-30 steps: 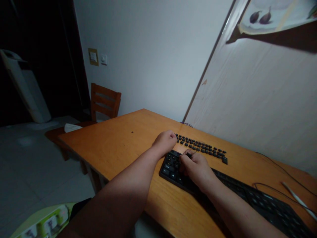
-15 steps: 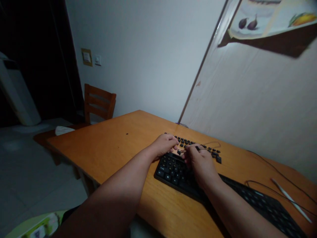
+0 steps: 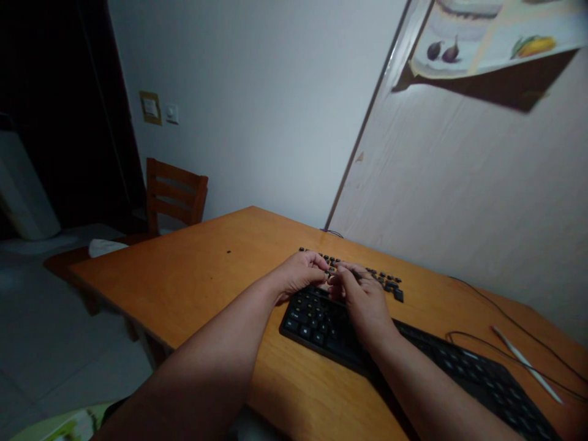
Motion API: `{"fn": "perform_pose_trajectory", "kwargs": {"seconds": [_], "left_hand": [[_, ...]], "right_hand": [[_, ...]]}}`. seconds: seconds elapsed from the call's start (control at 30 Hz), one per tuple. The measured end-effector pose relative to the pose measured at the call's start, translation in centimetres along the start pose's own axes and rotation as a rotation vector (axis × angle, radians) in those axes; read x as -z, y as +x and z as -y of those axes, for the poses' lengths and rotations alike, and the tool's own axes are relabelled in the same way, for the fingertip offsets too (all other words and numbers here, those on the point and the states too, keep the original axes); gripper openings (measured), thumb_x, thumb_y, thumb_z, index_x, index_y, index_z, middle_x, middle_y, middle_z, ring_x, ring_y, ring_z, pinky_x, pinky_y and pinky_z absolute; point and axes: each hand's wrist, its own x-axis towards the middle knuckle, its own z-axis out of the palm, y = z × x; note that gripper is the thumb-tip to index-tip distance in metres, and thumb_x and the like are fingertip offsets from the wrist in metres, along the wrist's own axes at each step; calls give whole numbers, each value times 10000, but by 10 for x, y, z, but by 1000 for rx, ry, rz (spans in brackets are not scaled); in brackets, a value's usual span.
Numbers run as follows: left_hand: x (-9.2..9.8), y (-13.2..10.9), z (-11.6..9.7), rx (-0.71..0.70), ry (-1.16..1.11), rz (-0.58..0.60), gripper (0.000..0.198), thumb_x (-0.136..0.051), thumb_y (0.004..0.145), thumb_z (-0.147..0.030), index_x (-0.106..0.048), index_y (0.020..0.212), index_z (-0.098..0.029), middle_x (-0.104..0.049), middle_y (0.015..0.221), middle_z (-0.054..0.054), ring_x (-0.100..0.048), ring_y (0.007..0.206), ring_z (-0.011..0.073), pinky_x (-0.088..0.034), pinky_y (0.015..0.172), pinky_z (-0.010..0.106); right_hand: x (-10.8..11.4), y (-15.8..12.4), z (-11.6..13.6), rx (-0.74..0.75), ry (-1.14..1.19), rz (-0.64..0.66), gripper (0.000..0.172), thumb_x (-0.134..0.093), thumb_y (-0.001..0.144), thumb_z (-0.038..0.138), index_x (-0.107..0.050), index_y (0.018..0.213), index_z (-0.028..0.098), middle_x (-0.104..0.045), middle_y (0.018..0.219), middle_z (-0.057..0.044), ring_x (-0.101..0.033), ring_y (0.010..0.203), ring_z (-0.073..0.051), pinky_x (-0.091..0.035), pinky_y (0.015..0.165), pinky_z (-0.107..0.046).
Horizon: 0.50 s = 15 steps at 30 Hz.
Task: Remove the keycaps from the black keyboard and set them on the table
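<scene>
My left hand [image 3: 305,269] is bent over the far left edge of the black keyboard [image 3: 298,337], thumb and fingers pinched together. Facing it, my right hand [image 3: 362,297] is closed too, its fingertips meeting those of the left. Whatever small piece sits between the fingertips is too hidden to name. Part of the keyboard's left side shows small yellowish spots where keycaps are off. Behind both hands, loose black keycaps [image 3: 389,285] lie in rows on the table. A dark band or piece shows at a right finger.
The wooden table [image 3: 184,275] meets the wall behind. A white stick [image 3: 526,364] and a thin black cable [image 3: 487,339] lie to the right. One small dark piece [image 3: 228,252] is at the left. A wooden chair [image 3: 177,190] stands beyond the table's left end.
My two hands have come closer together, fingertips now meeting. A black keycap visible between them before is now covered. The whole view has shifted slightly.
</scene>
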Motion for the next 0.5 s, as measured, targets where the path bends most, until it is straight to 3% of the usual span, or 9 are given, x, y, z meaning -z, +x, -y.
{"fn": "perform_pose_trajectory", "kwargs": {"seconds": [0.13, 0.2, 0.37, 0.5], "left_hand": [[-1, 0, -1, 25, -34, 0, 273, -609, 639, -62, -537, 887, -149, -574, 684, -19, -532, 559, 73, -384, 520, 187], [-1, -1, -2, 31, -36, -8, 287, -613, 638, -59, -535, 899, -147, -576, 685, -17, -530, 555, 72, -382, 520, 185], [-1, -2, -5, 29, -60, 1, 321, -629, 626, -40, -543, 920, -140, -581, 728, -7, -548, 594, 69, -416, 558, 187], [0, -2, -5, 25, -70, 9, 355, -631, 620, -24, -544, 943, -142, -591, 782, 4, -575, 650, 80, -456, 610, 204]], "right_hand": [[4, 2, 1, 84, 24, -30, 442, -532, 866, 498, -592, 1165, 178, -693, 923, -86, -656, 686, -185, -548, 627, -318], [8, 5, -2, 183, -75, -23, 437, -493, 895, 477, -583, 1202, 178, -690, 936, -85, -656, 734, -186, -538, 679, -331], [19, 9, -9, 450, -665, 51, 244, -533, 879, 361, -669, 1005, 201, -672, 963, -73, -617, 896, -216, -464, 798, -340], [20, 3, -3, 513, -1005, 42, 243, -549, 870, 332, -642, 1072, 234, -636, 997, -77, -586, 933, -231, -430, 740, -312]]}}
